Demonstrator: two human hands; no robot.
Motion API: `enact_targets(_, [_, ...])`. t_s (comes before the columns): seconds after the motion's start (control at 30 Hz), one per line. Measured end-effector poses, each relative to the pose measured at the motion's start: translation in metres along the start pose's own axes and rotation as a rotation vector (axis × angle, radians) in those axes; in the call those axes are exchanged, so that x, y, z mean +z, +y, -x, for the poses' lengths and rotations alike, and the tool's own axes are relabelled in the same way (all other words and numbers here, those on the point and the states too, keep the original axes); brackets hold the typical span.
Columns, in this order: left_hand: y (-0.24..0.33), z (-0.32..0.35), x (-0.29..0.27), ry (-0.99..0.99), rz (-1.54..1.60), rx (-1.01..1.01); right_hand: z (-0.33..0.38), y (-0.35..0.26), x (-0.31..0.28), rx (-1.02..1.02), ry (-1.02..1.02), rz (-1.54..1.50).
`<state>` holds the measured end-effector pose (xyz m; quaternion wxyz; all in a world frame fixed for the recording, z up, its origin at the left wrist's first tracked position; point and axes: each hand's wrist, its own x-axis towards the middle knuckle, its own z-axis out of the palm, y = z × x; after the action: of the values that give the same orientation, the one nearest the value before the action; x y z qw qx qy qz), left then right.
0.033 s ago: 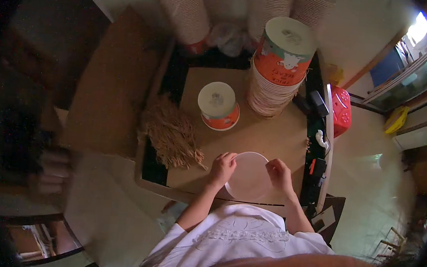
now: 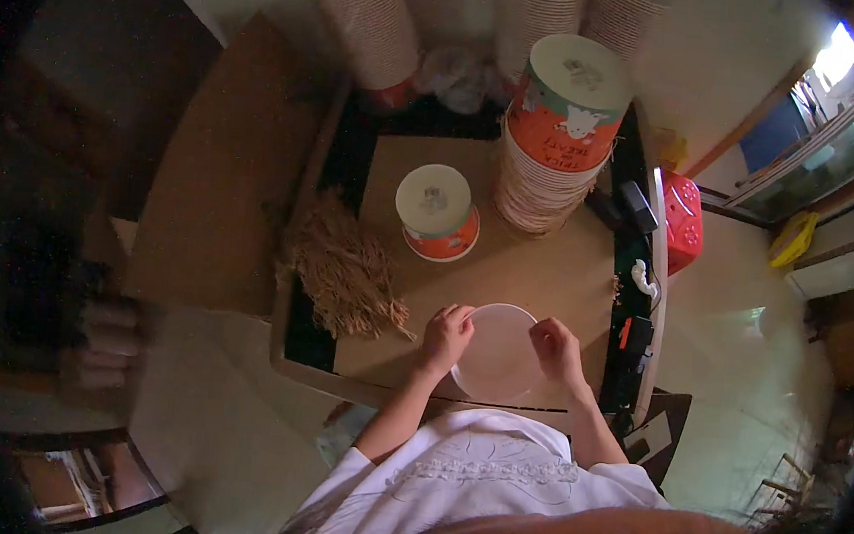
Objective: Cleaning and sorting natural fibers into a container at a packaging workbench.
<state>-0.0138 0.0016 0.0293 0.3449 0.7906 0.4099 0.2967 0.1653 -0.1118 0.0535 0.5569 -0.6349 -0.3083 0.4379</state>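
Note:
A white round paper bucket sits at the near edge of the table, its open mouth toward me. My left hand is closed on the left of its rim. Across from it, my right hand is pinched closed at the right side of the rim; anything small in those fingertips is hidden. Just beyond, an upside-down orange and green printed paper bucket stands on the cardboard. A bundle of brown twisted cords lies to the left of my left hand.
A tall stack of orange printed buckets stands at the back right. More stacked white buckets line the wall. Along the table's right edge lie a black device, a white crumpled piece and a black-and-orange tool. A red plastic stool is beyond.

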Motion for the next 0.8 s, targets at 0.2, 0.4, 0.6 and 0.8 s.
enact_targets(0.2, [-0.001,-0.004,0.007,0.036,-0.115,0.049,-0.001,0.018,0.002,0.025,-0.013,-0.05])
enact_targets(0.4, [-0.004,-0.004,0.01,0.093,-0.068,0.042,0.009,-0.003,0.011,-0.212,0.08,0.627])
enact_targets(0.6, [0.0,-0.003,0.007,0.067,-0.04,-0.125,0.009,-0.011,0.013,-0.162,0.071,0.646])
enact_targets(0.8, [0.004,-0.007,0.005,0.079,-0.22,0.1,0.008,-0.015,0.015,-0.142,0.066,0.652])
